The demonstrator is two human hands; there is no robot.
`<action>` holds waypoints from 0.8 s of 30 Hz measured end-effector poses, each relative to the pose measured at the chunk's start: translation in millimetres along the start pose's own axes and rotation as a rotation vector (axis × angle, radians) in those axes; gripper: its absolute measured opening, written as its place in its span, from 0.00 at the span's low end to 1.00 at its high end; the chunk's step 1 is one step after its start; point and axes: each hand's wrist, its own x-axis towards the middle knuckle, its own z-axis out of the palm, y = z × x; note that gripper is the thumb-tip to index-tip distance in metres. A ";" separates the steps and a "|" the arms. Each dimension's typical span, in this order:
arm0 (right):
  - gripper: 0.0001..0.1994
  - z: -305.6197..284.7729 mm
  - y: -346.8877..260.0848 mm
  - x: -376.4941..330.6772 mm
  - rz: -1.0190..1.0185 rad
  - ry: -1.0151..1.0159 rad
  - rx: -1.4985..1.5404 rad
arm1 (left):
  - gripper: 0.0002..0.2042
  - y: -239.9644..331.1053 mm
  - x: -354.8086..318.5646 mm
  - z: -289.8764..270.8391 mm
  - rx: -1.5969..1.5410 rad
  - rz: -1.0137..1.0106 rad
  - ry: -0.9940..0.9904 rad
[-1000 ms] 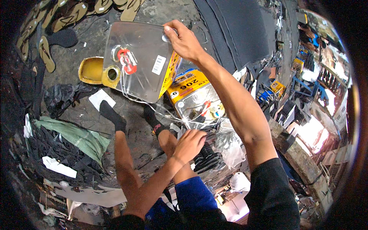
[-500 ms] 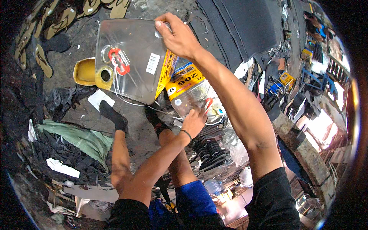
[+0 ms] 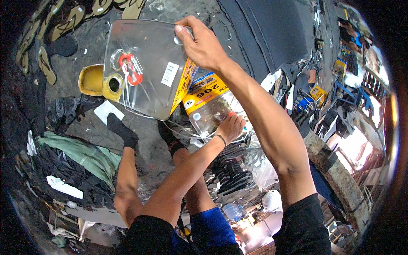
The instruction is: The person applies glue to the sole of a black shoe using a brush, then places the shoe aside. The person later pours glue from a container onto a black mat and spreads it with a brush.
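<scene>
My right hand (image 3: 203, 46) grips the upper corner of a large square tin (image 3: 142, 46), its fingers curled over the rim. The tin leans with its shiny grey top toward me, showing a red-gripped wire handle (image 3: 131, 70) and a yellow-crusted spout (image 3: 114, 84). A yellow tub (image 3: 91, 80) stands just left of the spout. Across a second tin (image 3: 208, 95) with a yellow label reaches my left hand (image 3: 230, 128), wearing a dark wristband. Its fingers bend over the top of that tin beside a bit of red; what they hold is hidden.
Several sandals (image 3: 46, 66) lie at the far left. Black sheets (image 3: 276, 32) cover the far right. White paper (image 3: 109, 111) lies by my foot, and a green cloth (image 3: 78, 157) lies nearer on the left. Stacked black pieces (image 3: 231, 170) and clear plastic (image 3: 263, 170) are at near right.
My left hand has moved right across the second tin's top and now covers most of its red handle. The large tin has shifted slightly left in view, still held by my right hand.
</scene>
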 end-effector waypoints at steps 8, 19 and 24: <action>0.18 -0.2 8.3 -3.6 0.016 0.033 -0.018 | 0.14 -14.8 -2.9 7.8 -0.128 -0.121 -0.030; 0.19 -0.9 4.2 1.3 0.008 -0.016 0.014 | 0.16 -7.3 22.7 -19.4 0.062 -0.139 -0.219; 0.17 -1.2 -0.2 4.0 -0.006 -0.021 -0.001 | 0.17 13.1 -7.6 -65.6 -0.526 -0.395 0.219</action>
